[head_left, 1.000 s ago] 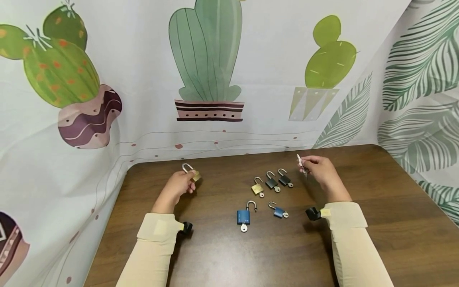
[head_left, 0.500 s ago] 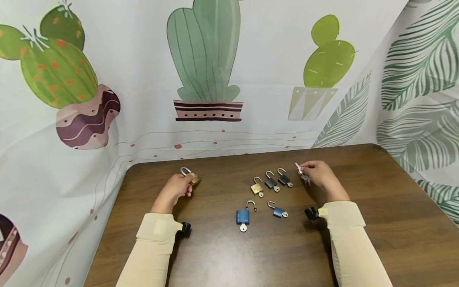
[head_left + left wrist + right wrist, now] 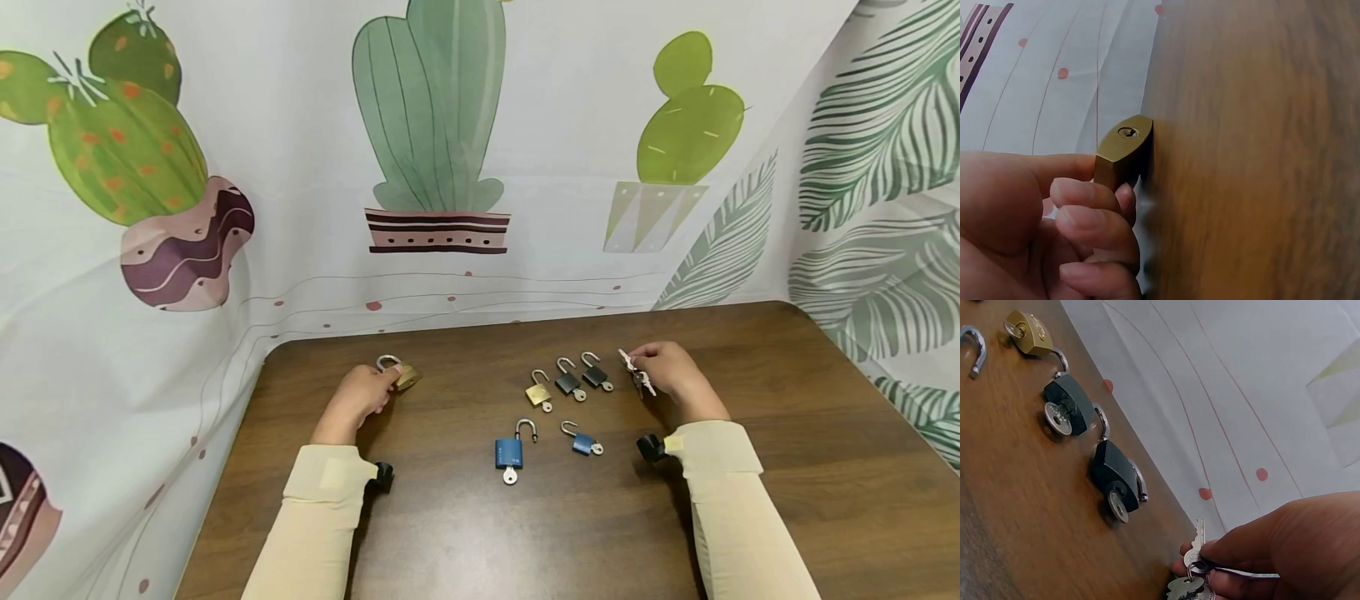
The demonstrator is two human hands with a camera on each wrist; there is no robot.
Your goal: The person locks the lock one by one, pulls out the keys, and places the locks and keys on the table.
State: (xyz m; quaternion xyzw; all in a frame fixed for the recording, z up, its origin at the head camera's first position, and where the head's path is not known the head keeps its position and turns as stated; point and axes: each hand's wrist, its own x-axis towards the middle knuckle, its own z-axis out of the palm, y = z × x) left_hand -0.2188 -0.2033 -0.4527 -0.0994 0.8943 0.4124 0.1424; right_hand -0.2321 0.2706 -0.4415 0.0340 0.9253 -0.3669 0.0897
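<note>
At the table's far left, my left hand pinches a brass padlock whose shackle stands open. In the left wrist view the padlock's keyhole end faces the camera with no key in it, and the thumb and fingers grip its other end. Over on the right, my right hand pinches a key between thumb and fingers, its toothed blade pointing up. More keys dangle from the same ring. Nearest to that hand is a black padlock with a key in it.
On the brown table lie several unlocked padlocks with keys in them: another black padlock, a small brass padlock, a large blue padlock and a small blue padlock. A cactus-print cloth hangs behind the table.
My left hand has lowered the brass padlock slightly toward the table. My right hand has come down and a little nearer with the keys, and more of the hanging keys show now.
</note>
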